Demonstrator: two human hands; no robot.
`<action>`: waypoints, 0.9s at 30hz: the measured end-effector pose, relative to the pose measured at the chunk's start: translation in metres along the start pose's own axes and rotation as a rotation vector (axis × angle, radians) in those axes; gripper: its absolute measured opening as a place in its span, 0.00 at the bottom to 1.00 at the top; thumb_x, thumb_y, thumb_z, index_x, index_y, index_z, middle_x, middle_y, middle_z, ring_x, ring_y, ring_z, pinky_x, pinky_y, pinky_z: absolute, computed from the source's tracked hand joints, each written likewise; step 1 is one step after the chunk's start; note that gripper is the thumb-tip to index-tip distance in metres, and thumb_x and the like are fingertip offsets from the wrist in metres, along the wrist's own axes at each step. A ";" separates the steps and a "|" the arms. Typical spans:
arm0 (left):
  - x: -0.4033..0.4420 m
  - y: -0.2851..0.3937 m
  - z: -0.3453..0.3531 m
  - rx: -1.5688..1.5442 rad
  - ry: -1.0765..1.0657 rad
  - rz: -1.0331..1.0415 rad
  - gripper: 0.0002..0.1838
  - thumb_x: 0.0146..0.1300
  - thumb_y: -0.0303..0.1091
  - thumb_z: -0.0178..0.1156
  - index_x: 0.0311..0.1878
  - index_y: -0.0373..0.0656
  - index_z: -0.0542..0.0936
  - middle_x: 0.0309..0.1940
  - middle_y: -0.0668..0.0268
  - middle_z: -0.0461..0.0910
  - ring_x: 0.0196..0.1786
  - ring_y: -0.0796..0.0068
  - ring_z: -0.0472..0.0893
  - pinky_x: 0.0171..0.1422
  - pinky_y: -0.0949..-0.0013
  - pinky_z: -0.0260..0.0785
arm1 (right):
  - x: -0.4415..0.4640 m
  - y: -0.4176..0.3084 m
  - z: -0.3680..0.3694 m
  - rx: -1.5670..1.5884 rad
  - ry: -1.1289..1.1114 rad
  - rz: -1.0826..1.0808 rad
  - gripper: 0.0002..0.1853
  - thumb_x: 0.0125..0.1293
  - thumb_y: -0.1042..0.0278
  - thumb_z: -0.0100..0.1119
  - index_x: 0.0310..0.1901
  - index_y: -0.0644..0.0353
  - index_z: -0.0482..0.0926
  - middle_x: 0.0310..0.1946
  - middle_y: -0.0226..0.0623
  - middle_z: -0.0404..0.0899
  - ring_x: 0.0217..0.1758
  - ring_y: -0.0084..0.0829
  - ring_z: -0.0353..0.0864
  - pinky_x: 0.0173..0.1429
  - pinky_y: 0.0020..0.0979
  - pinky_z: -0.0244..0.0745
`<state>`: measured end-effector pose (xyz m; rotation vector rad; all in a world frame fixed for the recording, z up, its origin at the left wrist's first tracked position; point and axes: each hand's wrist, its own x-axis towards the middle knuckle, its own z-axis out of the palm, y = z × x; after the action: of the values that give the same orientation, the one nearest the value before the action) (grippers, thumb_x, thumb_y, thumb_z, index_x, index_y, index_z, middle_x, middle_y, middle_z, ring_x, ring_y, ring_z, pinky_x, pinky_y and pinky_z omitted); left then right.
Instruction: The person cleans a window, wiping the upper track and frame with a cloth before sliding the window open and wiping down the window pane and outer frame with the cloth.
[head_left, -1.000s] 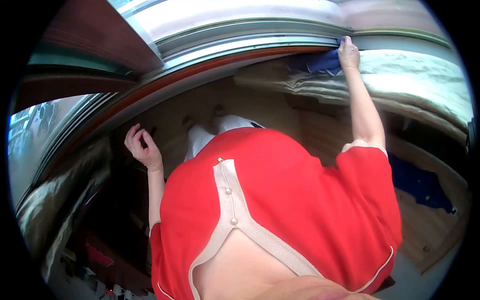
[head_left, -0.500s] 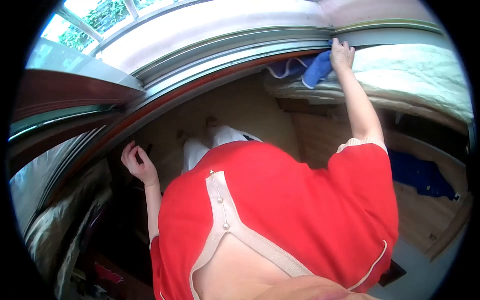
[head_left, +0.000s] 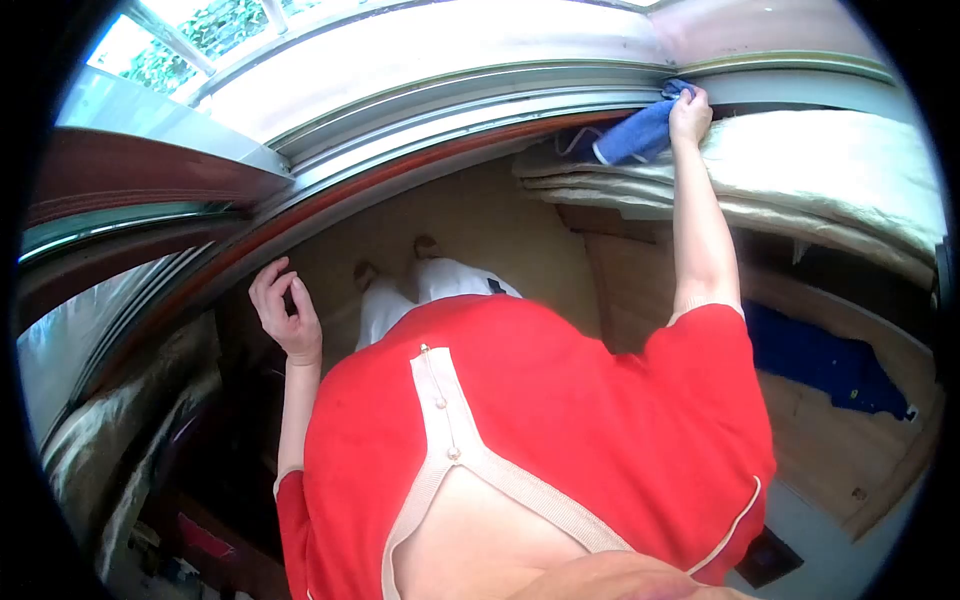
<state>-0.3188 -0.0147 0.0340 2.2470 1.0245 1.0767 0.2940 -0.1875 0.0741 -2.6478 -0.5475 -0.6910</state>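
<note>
A blue cloth (head_left: 637, 136) with a white edge is gripped in my right hand (head_left: 690, 116), which is at the right end of the metal window track (head_left: 470, 100). Part of the cloth bunches up against the frame, and the rest hangs over the inner edge of the sill. My left hand (head_left: 287, 312) is raised in the air at the left, near the reddish-brown sill edge (head_left: 330, 195). Its fingers are loosely curled and apart, holding nothing.
Folded pale quilts (head_left: 820, 160) are stacked beside my right arm. A dark blue garment (head_left: 825, 360) lies on a wooden surface (head_left: 800, 440) below. At the left stands a brown-framed window panel (head_left: 140, 180). Metal bars (head_left: 165, 40) and greenery show outside.
My right hand has shifted slightly down, and the cloth's top end now shows bunched above the fingers. My left hand stays raised, having moved slightly.
</note>
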 end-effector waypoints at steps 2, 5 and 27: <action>-0.002 0.000 -0.003 0.014 -0.007 -0.009 0.07 0.57 0.19 0.57 0.39 0.38 0.75 0.45 0.57 0.79 0.48 0.56 0.76 0.55 0.60 0.67 | 0.005 -0.008 0.004 -0.064 -0.011 -0.025 0.13 0.60 0.63 0.55 0.44 0.59 0.80 0.37 0.55 0.81 0.43 0.53 0.80 0.50 0.46 0.72; -0.012 -0.003 -0.010 0.034 -0.028 -0.045 0.07 0.57 0.19 0.57 0.38 0.38 0.75 0.44 0.57 0.79 0.48 0.57 0.76 0.54 0.60 0.68 | 0.016 -0.017 -0.012 0.037 0.057 0.018 0.14 0.62 0.66 0.52 0.46 0.64 0.77 0.39 0.58 0.79 0.43 0.53 0.79 0.52 0.45 0.72; -0.049 -0.028 -0.010 -0.078 -0.015 -0.252 0.04 0.58 0.20 0.57 0.37 0.36 0.76 0.42 0.56 0.79 0.46 0.59 0.78 0.51 0.63 0.70 | -0.018 -0.062 -0.008 -0.337 -0.271 -0.254 0.19 0.59 0.52 0.49 0.40 0.58 0.79 0.38 0.52 0.82 0.49 0.49 0.78 0.59 0.50 0.64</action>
<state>-0.3590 -0.0346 -0.0012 1.9979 1.2005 0.9724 0.2491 -0.1418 0.0859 -3.0459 -0.9287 -0.5332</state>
